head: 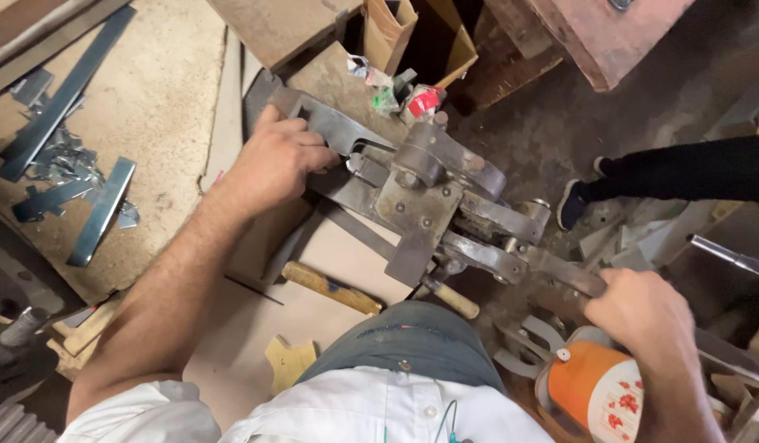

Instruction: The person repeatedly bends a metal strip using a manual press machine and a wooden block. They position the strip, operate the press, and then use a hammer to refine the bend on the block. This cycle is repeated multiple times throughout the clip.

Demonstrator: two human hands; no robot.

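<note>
— What's on the board?
— A heavy steel lever press [433,201], middle of it. His left hand [273,164] is clamped on a flat metal strip [334,123] fed into it.
— And the right hand [642,316]?
— Fingers wrapped tight round the lever handle [560,271].

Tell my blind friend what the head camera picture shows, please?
A person works a metal lever machine: the left hand presses a flat steel bar into it, the right hand grips its handle. A hammer lies beside their knee.
</note>
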